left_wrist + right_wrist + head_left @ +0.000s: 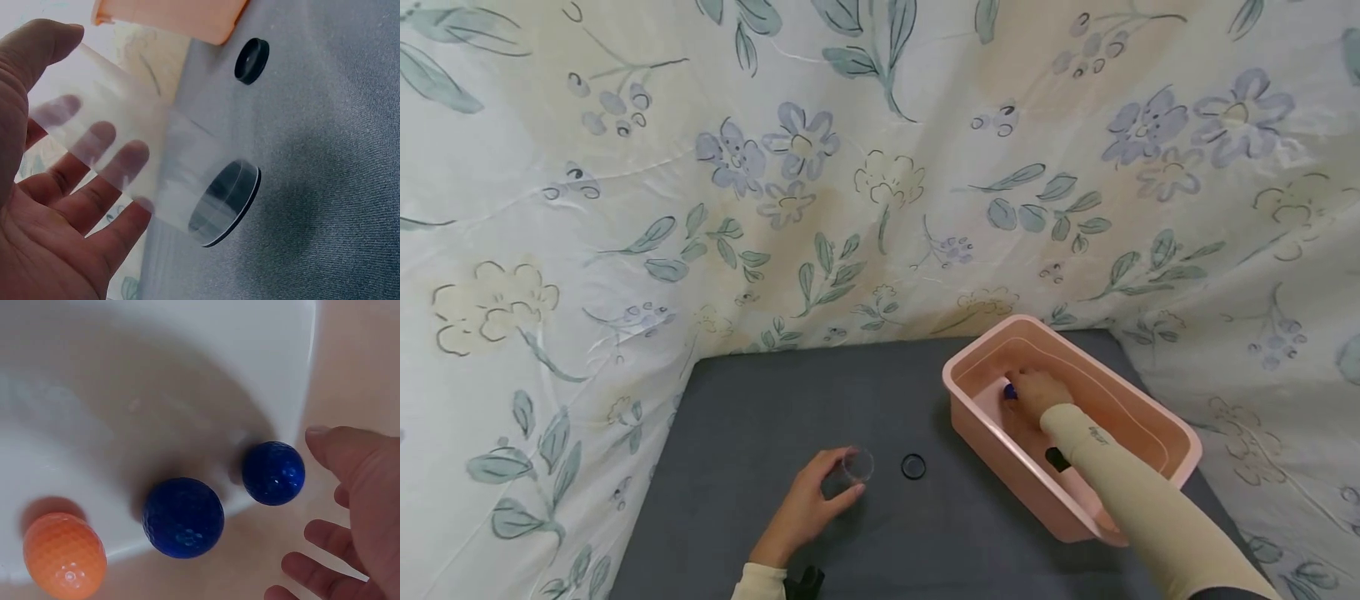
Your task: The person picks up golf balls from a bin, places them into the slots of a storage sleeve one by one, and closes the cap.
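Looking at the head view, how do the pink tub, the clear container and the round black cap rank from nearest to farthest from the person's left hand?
From the left hand:
1. Clear container: nearest, held between thumb and fingers.
2. Round black cap: on the dark table, just right of the container.
3. Pink tub: farthest, right of the cap.

No lettering can be read; the small dark print (1099, 434) on the cream sleeve (1142, 500), just behind the right hand (1039, 393), is illegible.
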Demonstrator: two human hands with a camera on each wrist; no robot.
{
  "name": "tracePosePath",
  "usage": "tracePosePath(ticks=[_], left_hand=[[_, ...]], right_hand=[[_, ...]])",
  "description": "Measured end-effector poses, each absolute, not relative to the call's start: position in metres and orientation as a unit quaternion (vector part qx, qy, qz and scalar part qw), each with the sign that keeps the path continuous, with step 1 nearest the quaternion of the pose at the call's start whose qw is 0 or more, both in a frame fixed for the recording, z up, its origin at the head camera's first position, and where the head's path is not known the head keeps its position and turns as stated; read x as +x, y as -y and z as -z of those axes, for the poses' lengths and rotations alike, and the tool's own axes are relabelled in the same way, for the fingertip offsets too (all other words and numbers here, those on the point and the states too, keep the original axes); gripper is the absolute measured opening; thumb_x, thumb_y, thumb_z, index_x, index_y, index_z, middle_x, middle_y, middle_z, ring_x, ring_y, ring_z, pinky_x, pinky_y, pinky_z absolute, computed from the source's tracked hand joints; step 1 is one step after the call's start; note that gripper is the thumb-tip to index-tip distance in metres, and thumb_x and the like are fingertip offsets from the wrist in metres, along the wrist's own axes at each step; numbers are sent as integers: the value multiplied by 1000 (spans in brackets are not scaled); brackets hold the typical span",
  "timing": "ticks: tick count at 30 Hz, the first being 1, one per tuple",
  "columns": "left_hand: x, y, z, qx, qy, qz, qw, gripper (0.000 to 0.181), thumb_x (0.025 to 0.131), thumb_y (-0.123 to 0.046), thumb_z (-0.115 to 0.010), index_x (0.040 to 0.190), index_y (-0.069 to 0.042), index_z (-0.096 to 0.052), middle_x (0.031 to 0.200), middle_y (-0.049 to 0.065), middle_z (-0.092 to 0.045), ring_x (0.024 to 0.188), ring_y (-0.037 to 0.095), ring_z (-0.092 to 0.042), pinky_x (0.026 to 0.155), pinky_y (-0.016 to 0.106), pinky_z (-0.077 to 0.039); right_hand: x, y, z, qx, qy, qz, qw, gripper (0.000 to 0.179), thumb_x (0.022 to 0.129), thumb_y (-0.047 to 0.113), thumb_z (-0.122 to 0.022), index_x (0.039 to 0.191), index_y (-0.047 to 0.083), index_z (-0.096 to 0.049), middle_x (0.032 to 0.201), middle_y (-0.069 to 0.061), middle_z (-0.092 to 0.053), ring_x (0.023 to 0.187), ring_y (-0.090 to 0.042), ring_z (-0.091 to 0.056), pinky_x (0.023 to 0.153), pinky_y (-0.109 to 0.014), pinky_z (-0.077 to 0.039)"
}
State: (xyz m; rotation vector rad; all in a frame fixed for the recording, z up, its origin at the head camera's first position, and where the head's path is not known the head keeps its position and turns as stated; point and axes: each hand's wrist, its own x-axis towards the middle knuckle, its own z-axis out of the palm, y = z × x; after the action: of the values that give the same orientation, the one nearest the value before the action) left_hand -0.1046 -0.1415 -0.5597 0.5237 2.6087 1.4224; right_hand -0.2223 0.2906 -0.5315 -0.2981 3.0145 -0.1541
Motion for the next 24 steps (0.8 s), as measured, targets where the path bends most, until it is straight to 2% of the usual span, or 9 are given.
tracePosePath(ticks=[6,11,16,20,24], left_hand=[[-106,142,560,183,-861,-470,56,53,95,-46,-74,141,-25,-60,123,-5,-63,113,16,-62,100,53,-54],[-107,142,564,183,-865,-464,47,55,95,-43,-75,142,-17,-60,125,-1,-64,116,21,-64,100,52,-55],[-107,142,565,179,-868,-462,42,54,95,-43,-76,140,-19,-62,125,1,-65,114,18,-63,99,52,-55],[-108,143,565,175,-866,-466,45,54,95,-44,-75,140,-19,-61,124,5,-65,111,15,-62,98,52,-55],[-109,144,565,171,-866,-466,49,55,95,-45,-75,141,-19,-61,123,8,-65,111,17,-62,98,53,-55]], right_hand=[[-229,-292,544,-94,-993,24,63,25,104,17,-62,127,8,-62,115,-17,-64,99,-36,-65,82,-54,-58],[-234,-294,555,-100,-993,12,60,15,101,12,-63,115,6,-67,103,-15,-65,92,-35,-64,82,-55,-55],[-238,-292,563,-100,-993,16,63,6,101,11,-63,105,7,-64,90,-12,-61,83,-32,-60,77,-53,-52],[-240,-291,567,-94,-994,30,51,5,101,11,-61,103,7,-62,91,-13,-63,91,-36,-61,79,-54,-53],[-243,-290,570,-93,-994,36,38,6,102,12,-60,105,8,-63,96,-15,-66,99,-39,-63,85,-57,-52]])
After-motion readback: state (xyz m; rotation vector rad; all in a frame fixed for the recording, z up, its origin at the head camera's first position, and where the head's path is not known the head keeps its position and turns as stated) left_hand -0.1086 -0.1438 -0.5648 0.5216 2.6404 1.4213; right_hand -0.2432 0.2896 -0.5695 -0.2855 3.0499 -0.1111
